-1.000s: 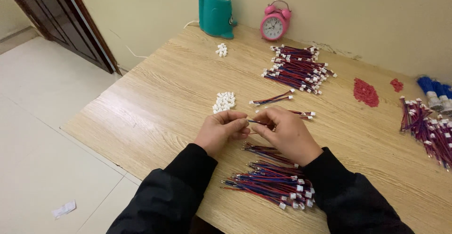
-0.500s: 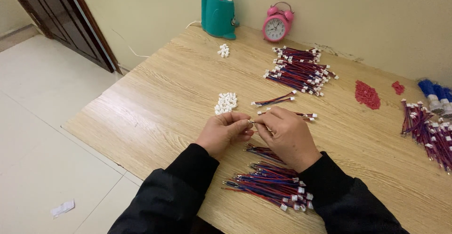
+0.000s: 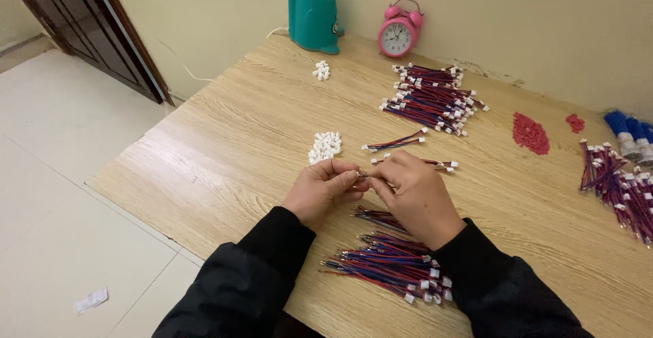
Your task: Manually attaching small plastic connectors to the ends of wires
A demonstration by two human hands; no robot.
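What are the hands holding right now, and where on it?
Both hands, left hand and right hand, pinch a thin wire lead at its end, between fingertips; details too small to tell.

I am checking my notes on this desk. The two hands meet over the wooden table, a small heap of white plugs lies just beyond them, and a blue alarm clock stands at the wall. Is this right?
Not quite: the alarm clock at the wall is pink, not blue, as the head view shows. The rest holds: the left hand and right hand meet over the wooden table, and the white plugs lie just beyond them.
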